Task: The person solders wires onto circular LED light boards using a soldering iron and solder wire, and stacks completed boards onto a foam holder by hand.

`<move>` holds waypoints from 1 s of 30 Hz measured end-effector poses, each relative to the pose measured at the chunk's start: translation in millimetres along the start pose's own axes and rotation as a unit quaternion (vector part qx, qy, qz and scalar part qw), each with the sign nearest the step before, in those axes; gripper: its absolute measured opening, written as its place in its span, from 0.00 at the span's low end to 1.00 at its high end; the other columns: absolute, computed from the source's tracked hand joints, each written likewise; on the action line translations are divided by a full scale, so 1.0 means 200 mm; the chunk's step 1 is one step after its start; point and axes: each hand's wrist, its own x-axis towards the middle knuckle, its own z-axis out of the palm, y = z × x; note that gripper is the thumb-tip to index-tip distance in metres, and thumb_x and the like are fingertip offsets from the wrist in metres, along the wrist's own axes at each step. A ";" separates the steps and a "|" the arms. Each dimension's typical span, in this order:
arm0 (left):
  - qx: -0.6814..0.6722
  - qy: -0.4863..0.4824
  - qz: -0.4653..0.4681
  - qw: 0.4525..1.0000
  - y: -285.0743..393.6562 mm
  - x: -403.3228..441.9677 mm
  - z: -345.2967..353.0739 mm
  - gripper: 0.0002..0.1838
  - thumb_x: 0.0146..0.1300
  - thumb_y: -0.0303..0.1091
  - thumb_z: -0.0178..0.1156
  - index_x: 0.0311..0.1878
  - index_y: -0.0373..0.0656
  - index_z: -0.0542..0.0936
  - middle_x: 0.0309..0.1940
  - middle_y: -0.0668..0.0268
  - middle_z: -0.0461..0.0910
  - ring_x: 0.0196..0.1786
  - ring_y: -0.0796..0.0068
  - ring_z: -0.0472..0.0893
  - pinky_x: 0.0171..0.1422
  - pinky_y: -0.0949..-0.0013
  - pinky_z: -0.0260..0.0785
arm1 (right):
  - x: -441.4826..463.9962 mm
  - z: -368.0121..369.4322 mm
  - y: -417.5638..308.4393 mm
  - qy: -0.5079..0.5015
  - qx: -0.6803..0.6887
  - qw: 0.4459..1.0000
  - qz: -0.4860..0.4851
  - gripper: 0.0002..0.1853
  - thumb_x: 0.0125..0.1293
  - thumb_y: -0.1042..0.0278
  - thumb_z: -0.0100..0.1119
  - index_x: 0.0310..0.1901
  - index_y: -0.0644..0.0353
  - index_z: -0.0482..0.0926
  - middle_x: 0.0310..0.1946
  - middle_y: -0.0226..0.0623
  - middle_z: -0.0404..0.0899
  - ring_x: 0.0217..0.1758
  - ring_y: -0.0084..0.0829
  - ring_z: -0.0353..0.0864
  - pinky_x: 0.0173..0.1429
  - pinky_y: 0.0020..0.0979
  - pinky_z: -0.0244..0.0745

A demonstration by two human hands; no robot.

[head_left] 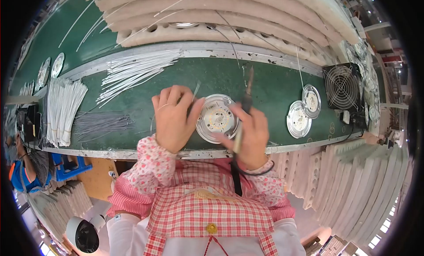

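A round LED lamp board on a shiny metal disc [216, 119] lies on the green bench between my hands. My left hand [173, 119] is at its left edge, fingers curled and thumb against the rim. A thin pale wire [197, 89] sticks up from between the left thumb and fingers. Wrapped in my right hand [252, 137] is a soldering iron [248, 95], its tip pointing away from me. The right thumb and forefinger reach over the disc's right edge. The iron's dark cable hangs down by my wrist.
White wires lie in a loose pile [132, 73] and a bundle [65, 110], with grey wires [102, 125] nearby. Two more LED discs [299, 120] overlap at right, before a black fan [342, 86]. Foam trays [221, 17] line the back; others [357, 181] stand right. A person [27, 167] is far left.
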 end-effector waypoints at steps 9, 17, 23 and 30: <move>-0.104 -0.125 0.133 0.978 0.02 -0.01 -0.06 0.07 0.50 0.31 0.68 0.21 0.42 0.82 0.36 0.68 0.77 0.49 0.63 0.75 0.55 0.56 0.62 | 0.00 -0.28 0.10 -0.097 0.281 0.951 0.085 0.10 0.65 0.71 0.59 0.43 0.64 0.85 0.31 0.42 0.86 0.25 0.34 0.84 0.31 0.30 0.76; -0.077 -0.146 0.152 0.974 0.03 0.01 -0.03 0.07 0.48 0.32 0.68 0.20 0.42 0.80 0.35 0.66 0.74 0.48 0.62 0.74 0.55 0.57 0.62 | 0.01 -0.25 0.12 -0.118 0.292 0.948 0.047 0.10 0.61 0.73 0.58 0.42 0.64 0.86 0.32 0.43 0.87 0.28 0.37 0.87 0.34 0.32 0.80; -0.049 -0.159 0.154 0.974 0.05 0.02 -0.03 0.07 0.48 0.32 0.68 0.21 0.42 0.81 0.34 0.66 0.72 0.45 0.63 0.72 0.52 0.58 0.62 | 0.01 -0.23 0.13 -0.113 0.299 0.947 0.026 0.13 0.65 0.73 0.53 0.44 0.68 0.84 0.25 0.38 0.83 0.18 0.24 0.80 0.25 0.25 0.73; -0.038 -0.151 0.172 0.973 0.05 0.02 -0.02 0.07 0.49 0.33 0.68 0.21 0.43 0.81 0.33 0.66 0.71 0.43 0.64 0.71 0.50 0.59 0.60 | -0.02 -0.26 0.11 -0.137 0.392 0.881 0.227 0.13 0.69 0.71 0.50 0.47 0.68 0.82 0.21 0.34 0.80 0.22 0.19 0.76 0.29 0.25 0.71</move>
